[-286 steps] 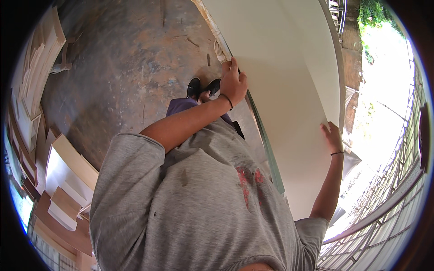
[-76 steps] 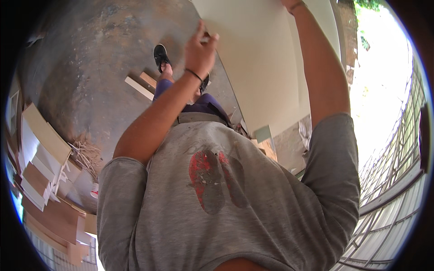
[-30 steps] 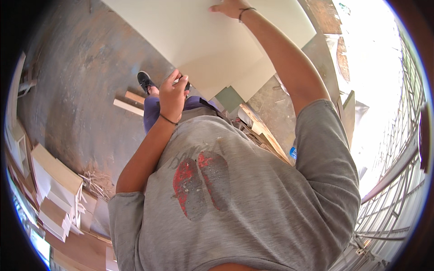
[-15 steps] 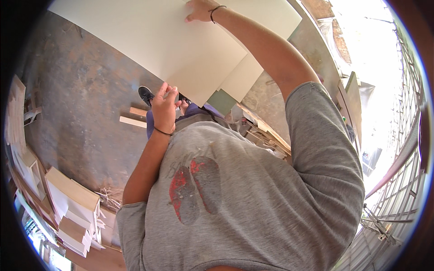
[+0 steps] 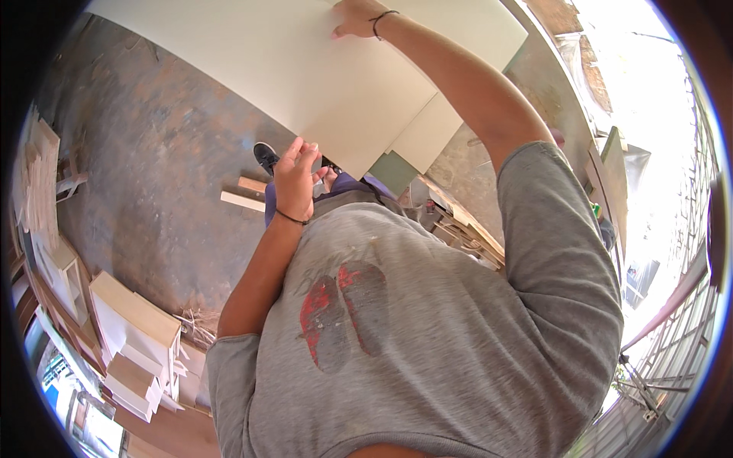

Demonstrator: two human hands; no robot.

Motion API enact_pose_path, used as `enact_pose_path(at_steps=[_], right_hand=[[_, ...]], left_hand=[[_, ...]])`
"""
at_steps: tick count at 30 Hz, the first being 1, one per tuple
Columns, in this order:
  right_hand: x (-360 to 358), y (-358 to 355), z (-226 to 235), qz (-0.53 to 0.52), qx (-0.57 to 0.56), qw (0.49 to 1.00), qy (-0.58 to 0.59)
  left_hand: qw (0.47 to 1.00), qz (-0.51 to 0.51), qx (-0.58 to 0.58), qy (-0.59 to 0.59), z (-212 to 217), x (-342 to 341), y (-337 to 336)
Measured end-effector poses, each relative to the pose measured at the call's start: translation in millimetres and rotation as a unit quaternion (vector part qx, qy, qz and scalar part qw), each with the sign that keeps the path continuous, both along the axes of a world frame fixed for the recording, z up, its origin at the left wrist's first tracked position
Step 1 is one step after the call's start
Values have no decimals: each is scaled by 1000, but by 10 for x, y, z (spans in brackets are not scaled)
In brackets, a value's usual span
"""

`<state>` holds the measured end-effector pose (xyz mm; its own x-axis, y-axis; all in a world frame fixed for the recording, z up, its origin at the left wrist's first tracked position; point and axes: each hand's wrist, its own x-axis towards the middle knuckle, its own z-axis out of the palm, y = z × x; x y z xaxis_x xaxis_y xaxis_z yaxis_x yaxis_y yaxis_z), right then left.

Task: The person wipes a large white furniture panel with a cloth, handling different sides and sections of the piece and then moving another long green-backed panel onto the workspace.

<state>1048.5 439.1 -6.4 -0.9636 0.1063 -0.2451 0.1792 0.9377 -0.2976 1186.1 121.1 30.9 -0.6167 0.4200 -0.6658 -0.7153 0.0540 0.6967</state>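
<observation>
A large off-white panel spreads across the top of the view, its near corner pointing towards my body. My right hand rests on it at the upper edge of the view, fingers stretched out and thumb apart; the fingertips are partly cut off by the frame. My left hand is raised in front of my waist, beside the panel's near edge. Its fingers are bent in and drawn together; whatever they hold, if anything, is too small to make out. A second pale panel and a greenish board show beyond the panel's right edge.
Two wood strips lie on the stained floor near my shoe. Pale box-like cabinet parts and stacked boards stand at left. More wood pieces lie right of my legs. A metal grille is at far right.
The whole view has shifted slightly, so everything sits a little further right. Both hands keep nearly the same pose and place against the panel.
</observation>
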Motion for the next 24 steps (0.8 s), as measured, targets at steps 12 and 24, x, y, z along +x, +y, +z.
enact_pose_path(at_steps=[12,24], right_hand=[[16,-180,421,-47,-10,993,-111],[61,-164,405,-68,-30,996,-42]], left_hand=[[995,38,16,-89,212,-76,3],[990,9,41,-134,90,-175,-33]])
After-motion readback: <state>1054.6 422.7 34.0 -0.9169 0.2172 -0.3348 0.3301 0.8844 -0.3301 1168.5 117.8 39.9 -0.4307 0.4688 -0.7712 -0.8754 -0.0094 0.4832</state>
